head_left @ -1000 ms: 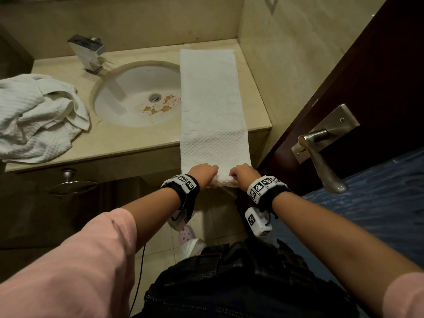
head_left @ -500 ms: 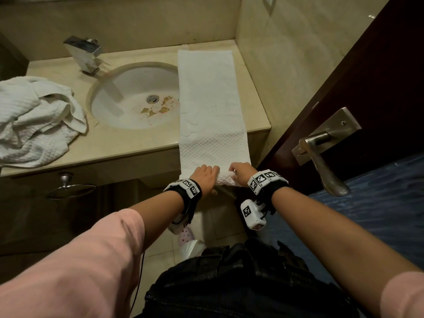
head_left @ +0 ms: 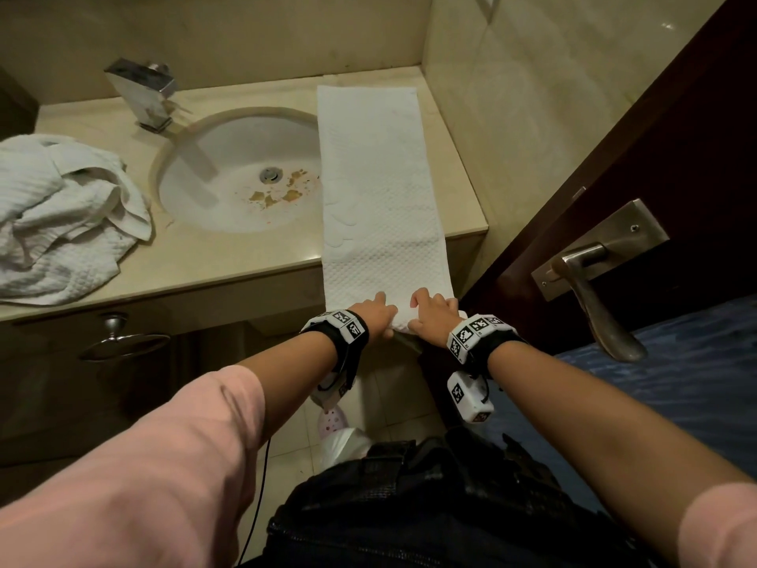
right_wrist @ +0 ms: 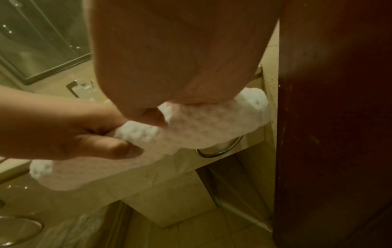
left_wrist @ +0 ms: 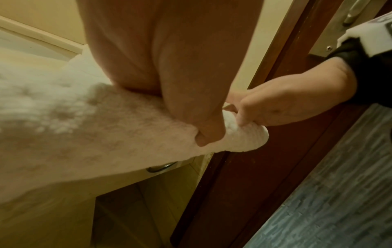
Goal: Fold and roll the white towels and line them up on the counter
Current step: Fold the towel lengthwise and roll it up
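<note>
White towel (left_wrist: 244,134) roll-end, wrist views only

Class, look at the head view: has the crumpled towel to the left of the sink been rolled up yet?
No. The crumpled towel lies in a loose heap on the counter, left of the sink, neither folded nor rolled.

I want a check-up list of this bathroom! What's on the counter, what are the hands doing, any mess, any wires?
Surface: beige stone counter with a round white sink; brownish bits lie by the drain.
Job's things: long folded white waffle towel lies flat beside the sink, its near end hanging over the counter edge and started into a roll.
Clutter: crumpled white towel heap at the counter's left end.
Grippers: left hand and right hand both grip the rolled end.
Cables: thin black cable hangs below the left arm.
Surroundings: square chrome tap, dark wooden door with metal lever handle.
</note>
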A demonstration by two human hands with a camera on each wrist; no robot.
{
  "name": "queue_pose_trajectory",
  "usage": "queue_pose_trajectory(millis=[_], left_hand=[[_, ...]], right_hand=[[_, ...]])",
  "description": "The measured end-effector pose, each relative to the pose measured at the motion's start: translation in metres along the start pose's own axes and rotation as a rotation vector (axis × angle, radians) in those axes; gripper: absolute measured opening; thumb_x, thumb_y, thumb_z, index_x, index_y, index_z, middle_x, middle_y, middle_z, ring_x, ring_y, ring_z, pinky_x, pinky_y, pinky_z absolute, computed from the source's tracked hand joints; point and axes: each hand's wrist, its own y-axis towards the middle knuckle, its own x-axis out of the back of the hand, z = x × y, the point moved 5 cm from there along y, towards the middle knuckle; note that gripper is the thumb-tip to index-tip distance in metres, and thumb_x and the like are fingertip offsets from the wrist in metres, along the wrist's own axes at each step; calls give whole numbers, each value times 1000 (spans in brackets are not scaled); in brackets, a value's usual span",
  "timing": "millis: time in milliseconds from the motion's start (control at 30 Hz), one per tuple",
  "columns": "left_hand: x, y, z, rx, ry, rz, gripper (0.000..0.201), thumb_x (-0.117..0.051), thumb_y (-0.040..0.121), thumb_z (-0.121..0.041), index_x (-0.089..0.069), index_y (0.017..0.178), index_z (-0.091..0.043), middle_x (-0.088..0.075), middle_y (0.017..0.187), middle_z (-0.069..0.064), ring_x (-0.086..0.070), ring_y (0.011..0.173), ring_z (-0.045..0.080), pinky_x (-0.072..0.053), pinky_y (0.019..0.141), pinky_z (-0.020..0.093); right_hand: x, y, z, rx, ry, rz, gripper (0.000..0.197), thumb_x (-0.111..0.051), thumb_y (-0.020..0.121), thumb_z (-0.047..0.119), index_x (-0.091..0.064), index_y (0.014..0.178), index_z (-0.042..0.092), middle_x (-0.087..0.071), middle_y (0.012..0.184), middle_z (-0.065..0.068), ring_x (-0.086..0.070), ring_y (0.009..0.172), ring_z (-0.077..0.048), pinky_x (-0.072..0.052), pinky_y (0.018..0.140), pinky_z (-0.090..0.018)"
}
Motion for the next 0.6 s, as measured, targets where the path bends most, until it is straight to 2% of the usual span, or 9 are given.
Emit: queue_pose_trajectory(millis=[67,133,200,267,333,467,533,600], left_hand=[[2,0,1,13,18,-56,37,-56,90,-20,-52,124,-7,-33,137,17,-46,116,34,-46,95,44],[5,1,0,1,102,-103,34,-60,88,-21,-57,118,-5,-31,135,15,-37,120,33,-41,96,41],[7,1,0,-13,194,-123,35,-59,89,-24,-59,118,-5,-35,132,15,-35,120,33,-37,94,40],[9,1,1,-12,221,-140,33,-55,92,-20,-57,120,-4,-38,131,15,-38,118,34,-37,92,39],[13,0,2,-26,219,-164,32,-51,94,-18,-54,122,-4,-41,129,14,-44,113,34,-38,89,38],[21,-1,3,-80,104,-203,33,-57,92,-18,-49,121,-5,-53,120,13,-53,107,32,-40,85,36],[24,-1,5,-81,25,-189,32,-58,91,-17,-50,118,-4,-57,115,15,-56,105,33,-41,83,36],[27,-1,10,-58,-43,-161,31,-57,91,-18,-53,118,-4,-59,114,16,-56,105,32,-42,83,35]], right_hand=[[-3,3,2,66,-82,24,58,-67,78,41,-37,120,16,-44,106,-1,-45,108,-23,-29,93,-38],[-6,7,5,111,-204,58,73,-79,68,43,-36,120,16,-47,109,1,-46,106,-22,-30,91,-38],[-7,12,8,93,-250,45,66,-79,72,30,-36,120,14,-53,115,-2,-49,109,-25,-31,90,-38],[-6,17,9,65,-224,12,51,-69,81,21,-38,120,11,-55,119,-7,-50,111,-27,-32,91,-39],[-6,19,9,47,-199,14,44,-62,86,20,-39,122,9,-51,123,-9,-49,114,-29,-33,94,-40],[-3,20,9,62,-206,27,49,-62,87,22,-37,126,4,-41,128,-13,-48,114,-31,-36,94,-42],[3,20,8,98,-155,-2,52,-67,83,19,-38,124,3,-37,126,-15,-50,105,-31,-39,89,-41],[12,20,6,154,-86,-57,55,-74,76,17,-40,116,2,-37,121,-16,-46,86,-27,-44,80,-41]])
